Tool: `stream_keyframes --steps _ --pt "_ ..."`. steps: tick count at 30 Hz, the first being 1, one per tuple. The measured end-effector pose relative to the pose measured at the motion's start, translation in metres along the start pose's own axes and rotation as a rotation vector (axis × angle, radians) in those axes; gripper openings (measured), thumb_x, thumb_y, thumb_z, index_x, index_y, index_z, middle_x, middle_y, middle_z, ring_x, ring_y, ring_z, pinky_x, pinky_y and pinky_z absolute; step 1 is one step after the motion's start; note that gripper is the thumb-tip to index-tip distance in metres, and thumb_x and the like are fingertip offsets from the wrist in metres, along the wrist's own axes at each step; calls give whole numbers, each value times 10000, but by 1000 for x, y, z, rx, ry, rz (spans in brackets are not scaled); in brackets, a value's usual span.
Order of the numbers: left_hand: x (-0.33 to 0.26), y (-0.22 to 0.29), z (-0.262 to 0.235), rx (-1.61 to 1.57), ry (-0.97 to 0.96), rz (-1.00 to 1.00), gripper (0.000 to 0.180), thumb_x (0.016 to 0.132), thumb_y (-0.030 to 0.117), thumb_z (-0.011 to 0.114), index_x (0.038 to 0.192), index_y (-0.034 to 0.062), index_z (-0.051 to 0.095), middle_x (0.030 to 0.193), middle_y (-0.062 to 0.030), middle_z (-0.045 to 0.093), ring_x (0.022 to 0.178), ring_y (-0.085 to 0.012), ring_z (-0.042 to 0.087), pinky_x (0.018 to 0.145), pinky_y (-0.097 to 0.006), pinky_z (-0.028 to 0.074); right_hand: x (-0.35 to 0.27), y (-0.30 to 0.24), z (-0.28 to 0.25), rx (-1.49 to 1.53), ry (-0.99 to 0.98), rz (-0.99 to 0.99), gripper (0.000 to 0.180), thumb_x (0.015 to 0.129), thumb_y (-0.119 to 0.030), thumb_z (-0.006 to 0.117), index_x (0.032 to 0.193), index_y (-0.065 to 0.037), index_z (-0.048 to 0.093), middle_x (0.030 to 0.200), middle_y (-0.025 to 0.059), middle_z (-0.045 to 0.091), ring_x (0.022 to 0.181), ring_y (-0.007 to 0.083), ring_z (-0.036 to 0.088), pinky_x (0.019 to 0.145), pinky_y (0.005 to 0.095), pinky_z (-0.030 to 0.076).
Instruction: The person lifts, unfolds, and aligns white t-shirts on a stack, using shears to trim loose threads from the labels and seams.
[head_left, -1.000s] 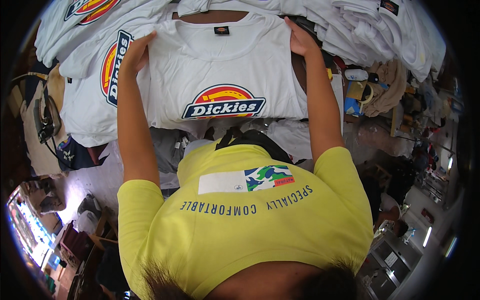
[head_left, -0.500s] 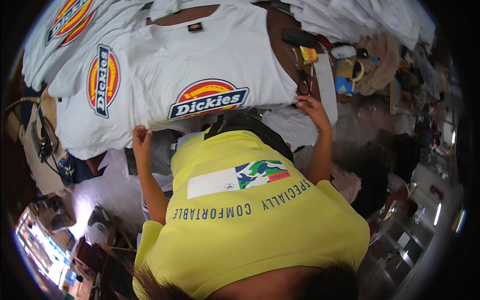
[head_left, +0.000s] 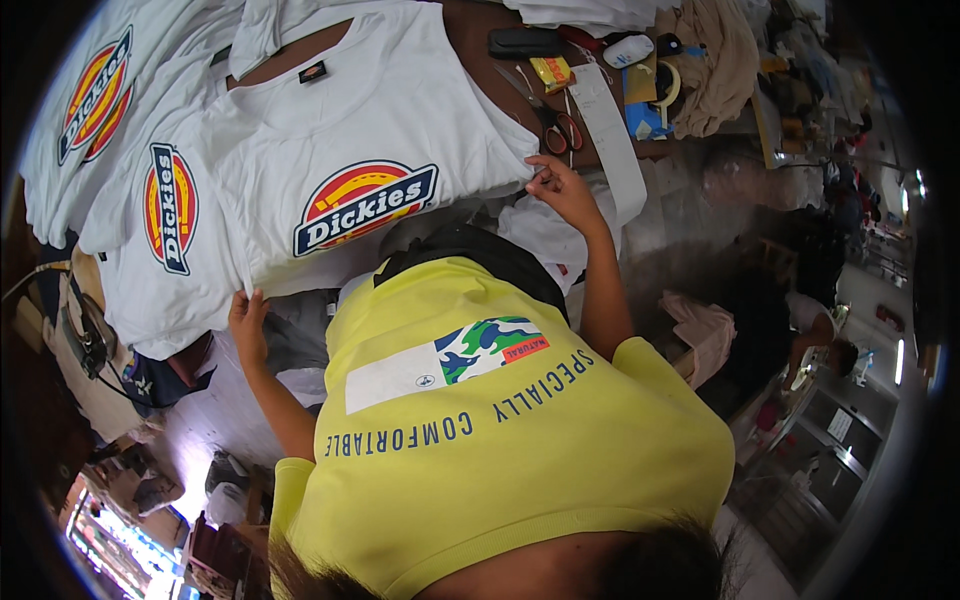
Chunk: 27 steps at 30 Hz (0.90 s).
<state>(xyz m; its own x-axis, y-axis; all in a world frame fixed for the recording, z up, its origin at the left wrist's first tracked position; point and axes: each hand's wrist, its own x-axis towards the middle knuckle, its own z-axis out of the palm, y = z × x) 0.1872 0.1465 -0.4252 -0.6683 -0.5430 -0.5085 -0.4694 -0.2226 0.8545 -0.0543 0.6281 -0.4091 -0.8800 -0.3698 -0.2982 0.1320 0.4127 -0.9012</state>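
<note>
Hands [head_left: 248, 318] [head_left: 563, 188] gripping shirt [head_left: 350, 150] hem

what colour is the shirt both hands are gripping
White shirt with a red, yellow and navy chest logo; head view.

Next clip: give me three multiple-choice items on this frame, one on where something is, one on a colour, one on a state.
1. Where are the scissors?
A. on the table just beyond the right hand
B. on the floor
C. in the left hand

2. What colour is the spread T-shirt between the hands?
A. black
B. white
C. green

3. What is the state of the right hand?
A. hanging free above the table
B. closed round a tape roll
C. fingers pinching the T-shirt's lower corner

Key: 1 A, the scissors lie on the dark tabletop beside a long paper strip. 2 B, the cloth is white with a red, yellow and blue emblem. 3 C, its grip meets the hem edge; the left hand holds the other corner.
</note>
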Motion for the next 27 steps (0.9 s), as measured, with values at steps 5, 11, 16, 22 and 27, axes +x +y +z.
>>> stream_keyframes --steps 5,11,16,22,27 --pt "-7 16 -13 -116 76 47 95 839 100 550 910 69 496 825 -13 560 760 -88 541 751 -249 449 2 -8 1 -159 11 18 295 728 -111 679 993 -75 555 668 -2 510 587 53 461 545 209 388" --pt "4 16 -23 162 -80 98 78 813 55 523 889 47 505 816 -22 551 748 -104 534 710 -244 437 12 -6 1 -372 42 -75 266 708 -139 698 901 -45 540 669 33 551 574 89 502 543 239 406" --pt "-4 9 -42 -41 142 13 120 751 26 493 865 35 531 771 -32 544 714 -110 519 671 -247 430 8 6 -27 -114 16 53 248 702 -130 705 817 -35 507 688 25 568 585 85 524 547 231 415" --pt "23 -27 -34 524 468 253 170 695 12 466 842 7 550 714 -64 555 664 -192 552 665 -289 452 2 10 -17 190 -53 126 210 707 -77 698 789 -43 507 680 -27 526 620 42 493 542 186 384" --pt "53 63 81 466 397 749 316 704 -26 483 1018 -21 524 962 -123 563 873 -223 558 787 -302 439 -3 15 -9 39 -34 118 200 719 -98 695 863 -30 573 687 -42 520 609 28 439 549 181 361"
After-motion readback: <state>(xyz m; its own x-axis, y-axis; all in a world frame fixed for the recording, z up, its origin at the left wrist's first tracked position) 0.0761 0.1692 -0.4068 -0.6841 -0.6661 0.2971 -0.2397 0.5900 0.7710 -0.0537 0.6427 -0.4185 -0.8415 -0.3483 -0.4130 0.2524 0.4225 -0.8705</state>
